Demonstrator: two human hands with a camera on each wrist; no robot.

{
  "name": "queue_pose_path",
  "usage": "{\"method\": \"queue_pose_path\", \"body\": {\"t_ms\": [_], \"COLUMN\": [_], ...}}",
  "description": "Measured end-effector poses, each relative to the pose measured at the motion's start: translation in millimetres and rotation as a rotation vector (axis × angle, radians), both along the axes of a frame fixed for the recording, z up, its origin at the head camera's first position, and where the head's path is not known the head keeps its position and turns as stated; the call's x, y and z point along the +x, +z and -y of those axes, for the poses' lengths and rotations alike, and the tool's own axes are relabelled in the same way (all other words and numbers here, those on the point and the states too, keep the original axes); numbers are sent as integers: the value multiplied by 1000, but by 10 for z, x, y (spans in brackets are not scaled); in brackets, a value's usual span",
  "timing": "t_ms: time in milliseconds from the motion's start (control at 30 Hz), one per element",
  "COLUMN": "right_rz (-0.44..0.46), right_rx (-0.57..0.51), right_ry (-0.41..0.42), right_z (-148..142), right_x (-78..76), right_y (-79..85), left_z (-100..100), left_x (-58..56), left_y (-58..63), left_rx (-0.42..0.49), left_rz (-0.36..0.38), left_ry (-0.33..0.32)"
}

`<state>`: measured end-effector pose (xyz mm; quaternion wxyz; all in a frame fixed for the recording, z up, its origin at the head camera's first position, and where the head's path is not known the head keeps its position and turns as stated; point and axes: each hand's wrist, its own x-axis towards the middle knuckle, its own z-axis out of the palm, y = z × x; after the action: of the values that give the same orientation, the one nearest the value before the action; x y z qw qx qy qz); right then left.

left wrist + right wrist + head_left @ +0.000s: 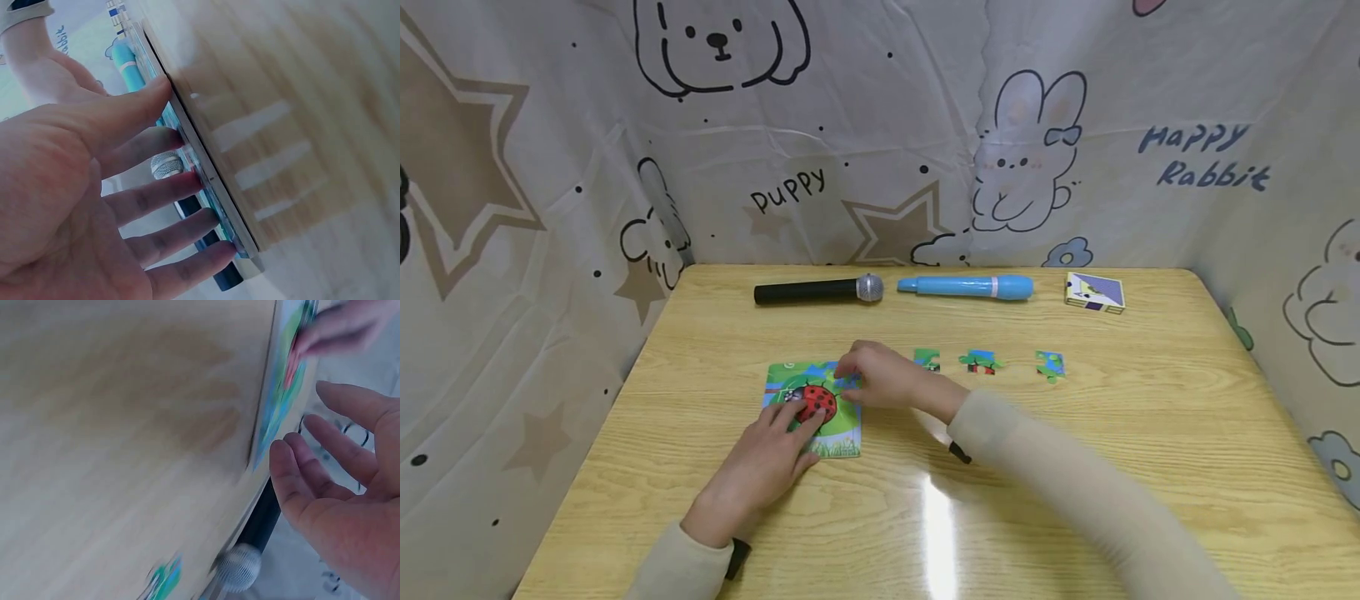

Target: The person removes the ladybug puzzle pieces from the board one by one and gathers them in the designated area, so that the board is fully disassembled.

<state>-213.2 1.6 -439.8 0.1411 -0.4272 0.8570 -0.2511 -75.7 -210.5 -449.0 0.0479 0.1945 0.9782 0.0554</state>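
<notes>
Across the wooden surface [1037, 475], the left hand [760, 462] rests straight-fingered on the ladybird puzzle [826, 397], just left of lower centre, while the right hand [883, 373] hangs over its upper right corner, grip loose, nothing visible inside. Three loose pieces [981, 362] lie right of centre, and a sideways nudge from those fingers could slide the puzzle askew.

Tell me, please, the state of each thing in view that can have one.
Ladybug puzzle: lying flat, partly hidden
Three loose pieces: unjoined, lying apart
Black microphone: lying on its side
Blue microphone-like object: lying on its side
Card box: lying flat
Left hand: spread on the puzzle
Right hand: at the puzzle's right side, no held piece visible
</notes>
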Motion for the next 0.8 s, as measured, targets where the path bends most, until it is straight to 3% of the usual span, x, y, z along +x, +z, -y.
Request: {"method": "queue_pose_path", "body": {"t_ms": [167,367,800], "right_rz": [-27,-109,44], "right_rx": [85,179,342], "right_ry": [43,19,-132], "right_z": [195,317,404], "right_x": [160,243,263], "right_y": [0,-9,127], "left_z": [0,3,-14], "left_x": [9,17,-15], "left_y": [16,22,31], "left_rx": [20,48,60], "left_rz": [-22,-47,4], "left_ry": [-8,0,38]}}
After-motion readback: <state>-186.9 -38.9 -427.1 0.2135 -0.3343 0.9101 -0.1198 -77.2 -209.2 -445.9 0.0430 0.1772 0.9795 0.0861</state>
